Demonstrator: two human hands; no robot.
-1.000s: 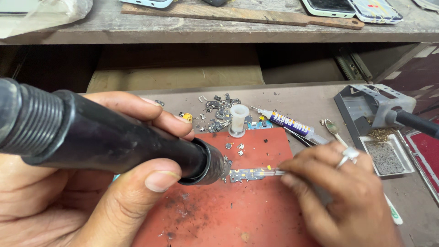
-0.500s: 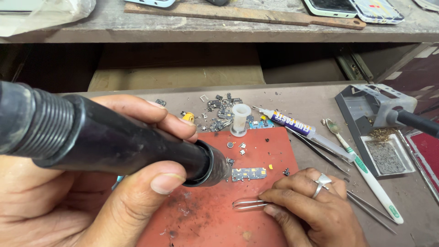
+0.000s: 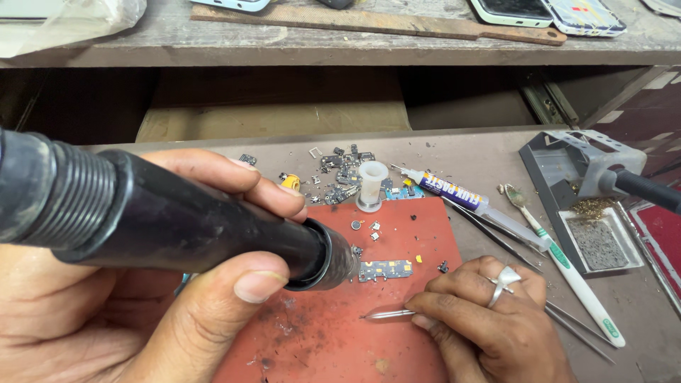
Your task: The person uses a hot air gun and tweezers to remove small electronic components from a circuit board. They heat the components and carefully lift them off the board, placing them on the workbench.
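From my seat I see a white plastic spool (image 3: 372, 186) standing upright at the twelve o'clock edge of the red work mat (image 3: 397, 340). Behind it, toward eleven, lies a heap of small loose phone parts (image 3: 339, 174). At two o'clock a flux syringe (image 3: 461, 198) lies slantwise, a white toothbrush (image 3: 567, 273) beside it. At three o'clock sits a grey soldering iron stand (image 3: 567, 163) with its grey sponge (image 3: 598, 243). Phones (image 3: 546, 13) and a wooden stick (image 3: 376, 21) rest on the upper shelf at twelve.

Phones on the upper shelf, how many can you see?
3 phones: one light blue at top left, two side by side, and, at top right. All are cropped; more may be hidden.
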